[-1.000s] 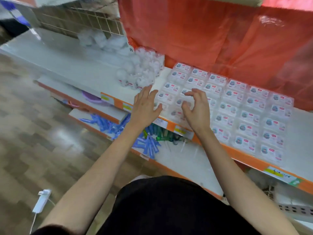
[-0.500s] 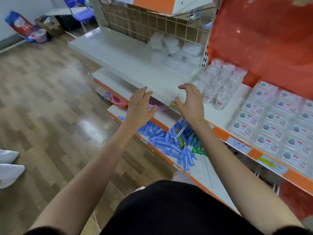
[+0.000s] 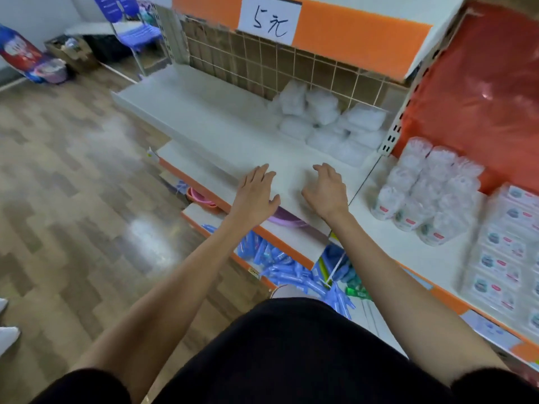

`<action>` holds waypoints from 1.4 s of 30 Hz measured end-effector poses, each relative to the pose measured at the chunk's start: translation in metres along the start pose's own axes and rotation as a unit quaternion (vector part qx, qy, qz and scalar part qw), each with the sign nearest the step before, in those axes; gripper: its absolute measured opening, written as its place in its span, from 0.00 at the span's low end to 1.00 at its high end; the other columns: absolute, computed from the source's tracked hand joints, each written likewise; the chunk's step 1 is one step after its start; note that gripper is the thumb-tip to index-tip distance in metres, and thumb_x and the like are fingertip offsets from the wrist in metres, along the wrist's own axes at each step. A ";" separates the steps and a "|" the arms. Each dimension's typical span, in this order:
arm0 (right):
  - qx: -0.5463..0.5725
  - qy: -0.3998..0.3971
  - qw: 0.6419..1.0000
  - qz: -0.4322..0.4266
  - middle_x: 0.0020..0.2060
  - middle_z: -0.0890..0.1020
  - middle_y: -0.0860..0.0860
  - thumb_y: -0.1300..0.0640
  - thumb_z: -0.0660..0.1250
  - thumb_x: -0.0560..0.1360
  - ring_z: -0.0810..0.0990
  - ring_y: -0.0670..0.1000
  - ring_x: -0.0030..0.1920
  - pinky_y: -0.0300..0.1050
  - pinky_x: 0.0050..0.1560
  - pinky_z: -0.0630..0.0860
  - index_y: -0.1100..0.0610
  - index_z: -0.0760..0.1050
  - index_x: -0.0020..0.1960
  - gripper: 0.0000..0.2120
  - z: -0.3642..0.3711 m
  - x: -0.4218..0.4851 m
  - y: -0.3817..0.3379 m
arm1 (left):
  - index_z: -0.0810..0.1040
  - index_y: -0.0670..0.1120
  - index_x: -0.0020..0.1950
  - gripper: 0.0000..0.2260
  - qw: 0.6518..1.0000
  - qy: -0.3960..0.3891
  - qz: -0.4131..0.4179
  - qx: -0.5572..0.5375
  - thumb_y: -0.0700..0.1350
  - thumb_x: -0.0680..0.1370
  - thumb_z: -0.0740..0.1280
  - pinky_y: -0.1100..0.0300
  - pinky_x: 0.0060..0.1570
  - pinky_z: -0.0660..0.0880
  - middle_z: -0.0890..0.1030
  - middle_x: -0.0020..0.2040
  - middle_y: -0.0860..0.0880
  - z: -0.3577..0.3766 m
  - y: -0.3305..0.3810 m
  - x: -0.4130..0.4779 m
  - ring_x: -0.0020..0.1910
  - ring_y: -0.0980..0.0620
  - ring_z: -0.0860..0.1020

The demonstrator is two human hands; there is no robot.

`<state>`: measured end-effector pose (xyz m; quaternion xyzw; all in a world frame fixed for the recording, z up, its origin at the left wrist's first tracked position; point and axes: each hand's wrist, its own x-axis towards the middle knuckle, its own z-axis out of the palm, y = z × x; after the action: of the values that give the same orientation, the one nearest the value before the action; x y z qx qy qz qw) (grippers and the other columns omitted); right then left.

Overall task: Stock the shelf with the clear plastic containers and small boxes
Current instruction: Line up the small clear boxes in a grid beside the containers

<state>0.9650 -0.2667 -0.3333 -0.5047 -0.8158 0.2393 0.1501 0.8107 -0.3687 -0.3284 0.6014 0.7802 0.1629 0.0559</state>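
Your left hand [image 3: 256, 196] and right hand [image 3: 326, 193], both empty and loosely open, are over the white shelf [image 3: 204, 118] near its front edge. Clear plastic containers [image 3: 423, 193] and small boxes [image 3: 501, 252] sit stocked on the neighbouring bay, right; this shelf seems mostly unfilled.

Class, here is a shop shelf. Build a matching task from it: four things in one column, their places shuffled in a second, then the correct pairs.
Things
1. price sign
2. white bagged packs
3. blue tubes
4. clear round containers

Places
A. on the lowest shelf
B. in front of the red sheet
C. on the orange band up top
D. at the back of the white shelf, against the wire grid

Pairs: 1-C, 2-D, 3-A, 4-B
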 end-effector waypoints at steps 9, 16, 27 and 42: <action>-0.061 -0.006 0.996 0.071 0.80 0.49 0.55 0.52 0.66 0.75 0.48 0.56 0.79 0.54 0.76 0.49 0.56 0.56 0.77 0.35 0.023 0.081 -0.016 | 0.60 0.43 0.77 0.27 0.997 -0.067 0.034 0.026 0.48 0.79 0.63 0.53 0.74 0.52 0.55 0.79 0.44 0.010 -0.050 0.096 0.78 0.46 0.54; -0.160 0.016 0.982 0.096 0.80 0.50 0.56 0.49 0.61 0.78 0.50 0.57 0.78 0.54 0.75 0.51 0.57 0.52 0.79 0.34 0.025 0.123 -0.005 | 0.56 0.44 0.78 0.30 0.987 -0.098 0.115 0.059 0.48 0.79 0.62 0.50 0.72 0.55 0.54 0.79 0.45 0.022 -0.056 0.170 0.77 0.44 0.55; -0.246 0.087 0.957 0.130 0.76 0.64 0.52 0.50 0.56 0.81 0.61 0.55 0.74 0.56 0.72 0.42 0.54 0.63 0.75 0.23 0.047 0.124 -0.017 | 0.51 0.47 0.80 0.27 0.962 -0.151 0.215 0.075 0.48 0.83 0.55 0.50 0.74 0.51 0.49 0.80 0.50 0.036 -0.069 0.231 0.78 0.48 0.49; -0.187 0.197 0.952 0.139 0.53 0.84 0.52 0.52 0.80 0.65 0.82 0.58 0.48 0.52 0.56 0.60 0.52 0.83 0.50 0.14 0.096 0.073 -0.081 | 0.70 0.46 0.73 0.22 0.939 -0.071 0.331 0.054 0.47 0.79 0.63 0.50 0.64 0.67 0.69 0.74 0.49 -0.002 -0.165 0.174 0.67 0.44 0.70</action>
<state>0.8245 -0.2549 -0.3700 -0.6689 -0.7222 -0.0032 0.1761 0.6107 -0.2394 -0.3604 0.8377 0.5388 0.0867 0.0213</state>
